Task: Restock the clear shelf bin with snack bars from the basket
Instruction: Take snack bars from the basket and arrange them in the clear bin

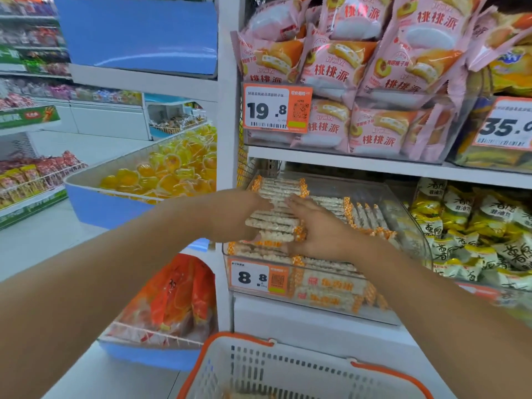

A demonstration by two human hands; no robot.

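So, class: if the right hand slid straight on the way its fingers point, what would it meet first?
The right hand points up and left across the stack of bars. It would likely meet the left hand first; depth is unclear, so it may already touch it.

Your basket [305, 370] is sitting at six o'clock, the clear shelf bin [408, 220] lying beyond it at twelve. Your left hand [239, 217] and right hand [319, 228] are flanking the snack bars [273, 223] stacked inside, a price tag [259, 277] hanging on its front.

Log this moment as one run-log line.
left hand: grips snack bars | right hand: flat on stack | place: over clear bin | basket: below
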